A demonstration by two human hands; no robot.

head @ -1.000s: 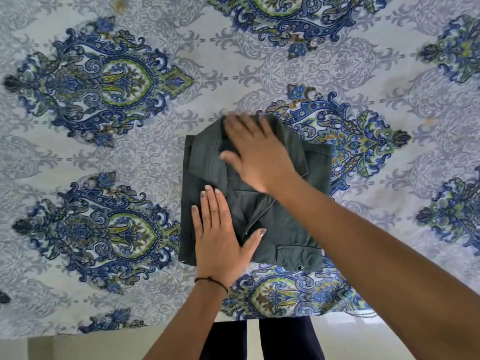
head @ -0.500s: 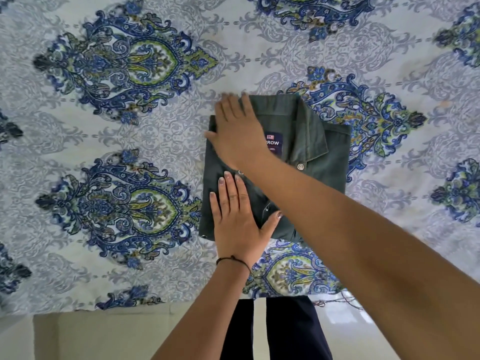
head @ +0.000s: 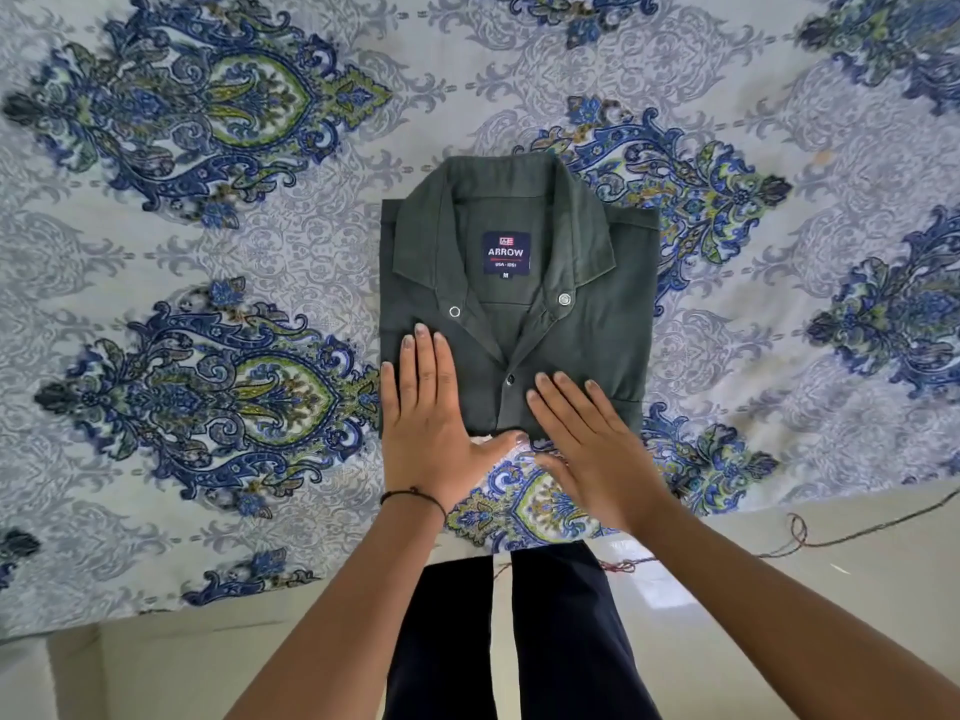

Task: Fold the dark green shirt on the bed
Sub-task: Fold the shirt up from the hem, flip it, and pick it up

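Head view looks straight down on a dark green shirt [head: 519, 314] folded into a neat rectangle, lying flat on a bed sheet [head: 218, 283] printed with blue and green ornaments. Both hands rest on the near edge of the shirt, so everything else sits beyond the fingertips. The left hand [head: 428, 423] lies palm down with fingers straight and together on the shirt's left near corner, its thumb spread out along the bottom hem toward the other hand; it grips nothing, just presses flat. A thin dark bracelet [head: 413, 495] circles that wrist. The right hand [head: 592, 444] is also flat and spread, fingers angled up and to the left across the right near part of the shirt, the heel of the palm off the cloth and over the sheet; it too holds nothing. Between the two hands runs the buttoned front, with one dark button [head: 510, 379] just past the right fingertips. Farther beyond the hands the collar [head: 504, 200] lies open, two snap fasteners at its points, and a dark blue label [head: 506, 253] reading ARROW sits between them. Below the wrists the bed edge ends, and dark trouser legs [head: 519, 641] stand over a pale floor [head: 779, 563], where a thin cord [head: 800, 532] trails to the right.
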